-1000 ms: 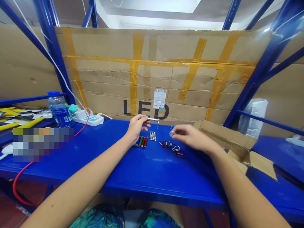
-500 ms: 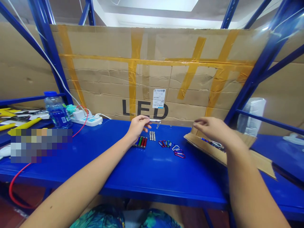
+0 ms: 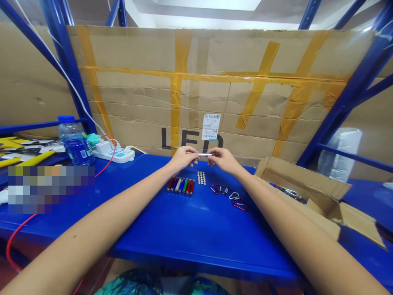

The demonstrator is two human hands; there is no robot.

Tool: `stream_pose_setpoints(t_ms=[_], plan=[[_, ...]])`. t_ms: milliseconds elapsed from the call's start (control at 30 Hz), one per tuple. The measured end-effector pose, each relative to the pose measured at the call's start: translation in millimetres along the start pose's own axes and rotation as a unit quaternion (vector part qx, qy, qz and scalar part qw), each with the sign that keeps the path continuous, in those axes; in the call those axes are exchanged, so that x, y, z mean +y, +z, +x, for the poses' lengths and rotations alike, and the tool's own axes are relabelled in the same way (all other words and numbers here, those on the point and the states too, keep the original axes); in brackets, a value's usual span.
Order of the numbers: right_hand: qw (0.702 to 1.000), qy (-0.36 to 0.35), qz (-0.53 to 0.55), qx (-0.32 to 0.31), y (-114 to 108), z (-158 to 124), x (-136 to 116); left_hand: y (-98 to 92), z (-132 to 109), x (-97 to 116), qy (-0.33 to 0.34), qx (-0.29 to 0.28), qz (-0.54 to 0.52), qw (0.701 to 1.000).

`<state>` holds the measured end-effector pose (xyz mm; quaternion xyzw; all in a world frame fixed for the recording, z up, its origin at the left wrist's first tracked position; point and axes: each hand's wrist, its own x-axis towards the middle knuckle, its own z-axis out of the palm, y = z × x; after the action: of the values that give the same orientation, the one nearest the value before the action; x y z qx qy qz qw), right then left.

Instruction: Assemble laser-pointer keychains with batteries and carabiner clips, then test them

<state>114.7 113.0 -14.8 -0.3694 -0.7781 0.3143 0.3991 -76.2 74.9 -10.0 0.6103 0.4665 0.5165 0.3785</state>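
Note:
My left hand [image 3: 181, 157] and my right hand [image 3: 221, 159] meet above the blue table [image 3: 172, 229], both pinched on a small silver pen light [image 3: 203, 155] held level between them. Below the hands lies a row of several coloured pen lights [image 3: 181, 185] side by side. Right of that row sits a tidy block of small button cells [image 3: 201, 178]. Several coloured carabiner clips [image 3: 229, 193] lie scattered to the right of the cells.
An open cardboard box [image 3: 307, 188] stands at the right with clips inside. At the left are a water bottle [image 3: 73, 141], a white power strip [image 3: 114, 153] and a red cable [image 3: 18, 233]. A taped cardboard sheet [image 3: 215, 90] marked LED backs the table between blue rack posts.
My right hand left the cardboard box and came back left to meet the left hand on the silver pen light. The left hand stayed in place holding it.

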Motion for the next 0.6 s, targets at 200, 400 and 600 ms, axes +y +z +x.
stream_pose_setpoints(t_ms=[200, 400, 600], plan=[[0.964, -0.048, -0.262, -0.024, 8, 5, 16, -16.4, 30, -30, 0.120, -0.052, 0.214, 0.968], [0.929, -0.042, -0.355, -0.095, 10, 4, 28, -18.8, 40, -55, 0.145, -0.094, 0.261, 0.950], [0.908, -0.038, -0.398, -0.122, 12, 4, 31, -16.4, 44, -61, 0.125, -0.138, 0.298, 0.936]])
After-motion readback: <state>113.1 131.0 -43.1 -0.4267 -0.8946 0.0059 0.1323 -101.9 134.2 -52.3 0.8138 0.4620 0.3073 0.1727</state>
